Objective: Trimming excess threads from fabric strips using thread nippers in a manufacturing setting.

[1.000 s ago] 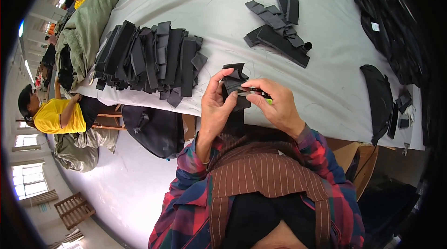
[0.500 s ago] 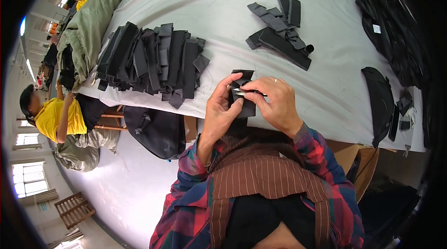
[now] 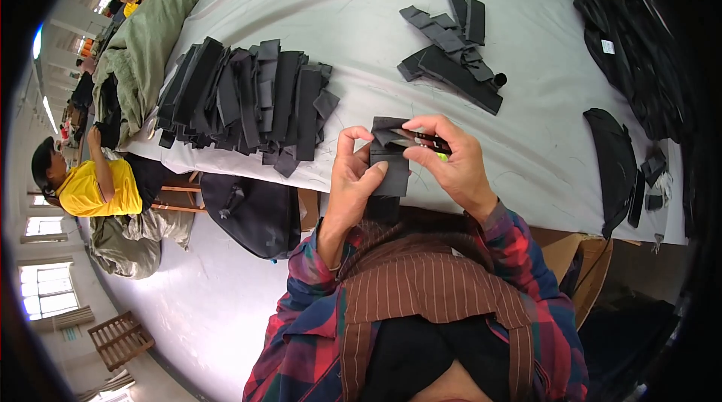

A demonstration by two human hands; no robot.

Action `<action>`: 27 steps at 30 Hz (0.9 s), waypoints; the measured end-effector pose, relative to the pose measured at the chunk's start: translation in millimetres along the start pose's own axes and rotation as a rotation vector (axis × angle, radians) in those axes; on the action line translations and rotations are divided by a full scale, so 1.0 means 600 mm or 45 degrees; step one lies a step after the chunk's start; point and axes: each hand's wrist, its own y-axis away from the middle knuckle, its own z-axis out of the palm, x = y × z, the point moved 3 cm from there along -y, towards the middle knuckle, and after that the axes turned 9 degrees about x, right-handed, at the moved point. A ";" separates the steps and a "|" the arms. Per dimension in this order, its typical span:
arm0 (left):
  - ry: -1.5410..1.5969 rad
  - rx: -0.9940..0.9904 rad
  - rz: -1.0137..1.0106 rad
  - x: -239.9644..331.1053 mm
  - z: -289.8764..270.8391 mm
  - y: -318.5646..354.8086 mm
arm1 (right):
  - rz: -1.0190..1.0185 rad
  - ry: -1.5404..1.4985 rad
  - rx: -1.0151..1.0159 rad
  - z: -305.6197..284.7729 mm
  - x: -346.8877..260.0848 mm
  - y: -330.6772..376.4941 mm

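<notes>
My left hand [image 3: 350,180] grips a black fabric strip [image 3: 390,169] near the table's front edge, thumb pressed on its face. The strip hangs upright in front of my apron. In my right hand [image 3: 460,169] is a pair of dark-handled thread snips [image 3: 434,142], pinched between thumb and fingers. The tips of the snips lie against the upper part of the strip. My other right fingers are partly hidden.
On the white-covered table [image 3: 361,33], a row of stacked black strips [image 3: 248,94] lies to the left, and a looser heap of strips [image 3: 459,45] beyond my hands. Black bags [image 3: 628,56] lie at right. A person in yellow [image 3: 101,188] sits at far left.
My right hand has opened out a little and turned, showing more of the snips. The strip has shifted slightly down and lies flatter toward me.
</notes>
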 end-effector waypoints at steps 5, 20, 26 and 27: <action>-0.058 -0.017 0.010 -0.021 -0.014 0.001 | -0.049 0.304 -0.224 -0.003 -0.011 -0.010; -0.110 -0.078 -0.092 -0.017 0.012 -0.001 | 0.035 0.245 0.026 -0.016 0.007 -0.050; 0.072 0.041 0.007 -0.010 -0.007 -0.008 | 0.011 0.308 -0.030 -0.055 0.002 -0.005; 0.076 0.055 0.005 -0.007 -0.005 -0.008 | 0.069 0.286 -0.072 -0.059 0.006 0.005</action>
